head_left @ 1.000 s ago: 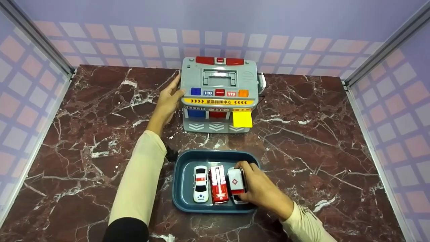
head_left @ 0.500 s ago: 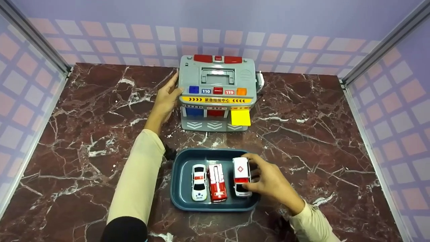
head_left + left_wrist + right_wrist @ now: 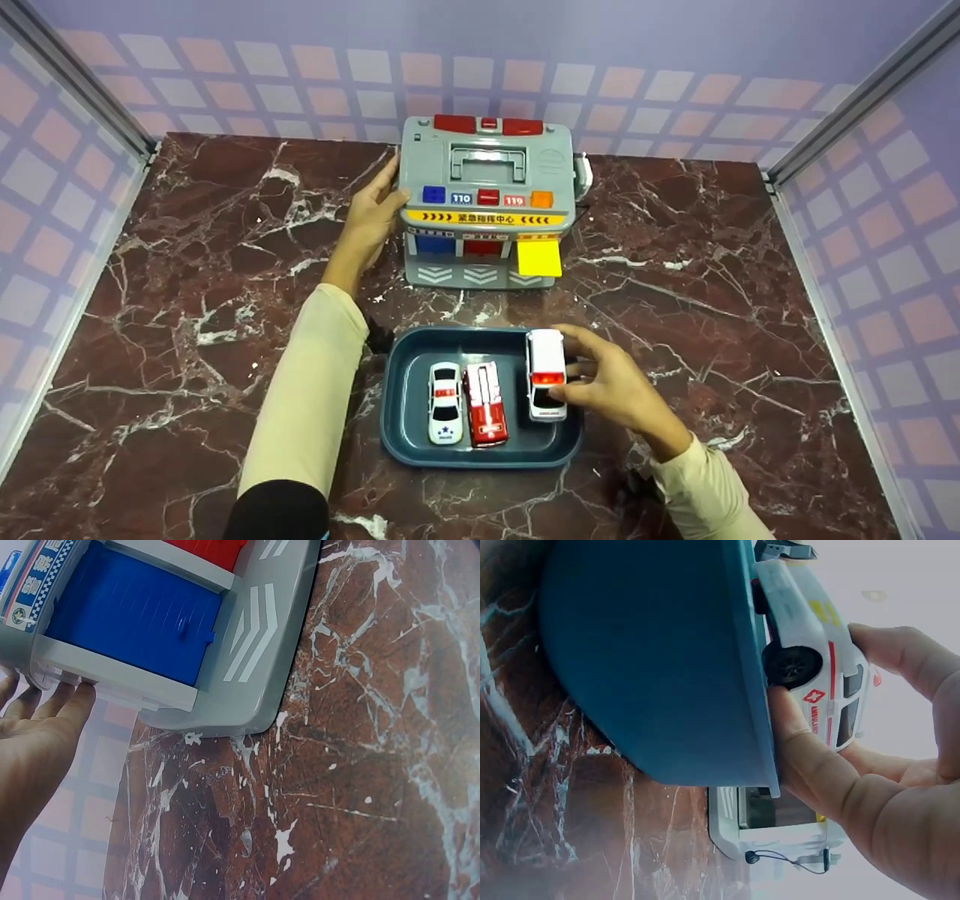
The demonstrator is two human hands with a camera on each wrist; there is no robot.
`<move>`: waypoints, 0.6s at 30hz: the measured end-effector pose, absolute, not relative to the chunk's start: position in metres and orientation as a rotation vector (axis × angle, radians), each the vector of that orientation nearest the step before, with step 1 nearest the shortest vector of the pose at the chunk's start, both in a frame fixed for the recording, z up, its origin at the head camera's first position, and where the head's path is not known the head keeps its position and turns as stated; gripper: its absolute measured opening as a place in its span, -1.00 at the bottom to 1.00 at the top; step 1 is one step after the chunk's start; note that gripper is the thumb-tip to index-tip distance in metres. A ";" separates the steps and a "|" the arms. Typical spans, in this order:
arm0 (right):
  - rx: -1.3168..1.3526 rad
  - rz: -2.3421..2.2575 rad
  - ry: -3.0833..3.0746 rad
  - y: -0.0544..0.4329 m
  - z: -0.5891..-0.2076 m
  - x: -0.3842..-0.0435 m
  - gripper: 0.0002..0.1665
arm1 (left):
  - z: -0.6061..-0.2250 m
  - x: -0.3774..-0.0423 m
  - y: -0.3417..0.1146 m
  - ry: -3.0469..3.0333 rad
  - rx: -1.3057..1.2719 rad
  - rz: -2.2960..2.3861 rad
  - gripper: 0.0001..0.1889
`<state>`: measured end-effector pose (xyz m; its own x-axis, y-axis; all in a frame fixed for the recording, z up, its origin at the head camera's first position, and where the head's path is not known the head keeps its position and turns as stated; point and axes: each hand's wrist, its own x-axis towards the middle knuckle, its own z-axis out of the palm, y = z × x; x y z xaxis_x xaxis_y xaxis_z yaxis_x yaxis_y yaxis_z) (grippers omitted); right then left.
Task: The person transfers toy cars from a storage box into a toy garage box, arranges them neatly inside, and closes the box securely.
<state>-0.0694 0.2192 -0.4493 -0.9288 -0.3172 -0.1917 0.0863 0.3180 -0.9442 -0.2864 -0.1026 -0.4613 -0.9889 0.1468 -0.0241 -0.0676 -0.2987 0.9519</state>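
Ambulance, small, white and made of hard shiny stuff (image 3: 546, 367), is up off the floor of the dark blue tray with round corners (image 3: 414, 405), over its right end. The right hand (image 3: 615, 386) grips it, with thumb and fingers bent around its body.

It could slip and drop, I think, because its sides look smooth. A wheel is right by the tray's rim, so a low move might bump it; I can't tell if they touch. A swing to the left might knock the red and white toy fire truck (image 3: 487, 405) or the white toy police car (image 3: 445, 405).

The left hand (image 3: 373, 210) rests with nearly straight fingers on the side of the grey toy rescue station (image 3: 487, 210). If it pushes too hard, the station might slide on the dark red marbled table (image 3: 720, 360).

The ambulance's nose points toward the person. It has dark windows, black wheels, a red stripe and a red sign with a white cross. Its red roof light looks bright, as if lit.
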 end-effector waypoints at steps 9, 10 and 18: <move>-0.205 -1.703 2.218 0.227 -0.446 -0.079 -0.04 | -0.460 -0.286 -0.102 1.792 0.067 2.396 -0.35; -0.195 -1.703 2.214 0.228 -0.446 -0.081 -0.04 | -0.460 -0.286 -0.103 1.797 0.063 2.392 -0.35; -0.193 -1.733 2.182 0.234 -0.444 -0.087 -0.04 | -0.461 -0.286 -0.103 1.815 0.073 2.401 -0.36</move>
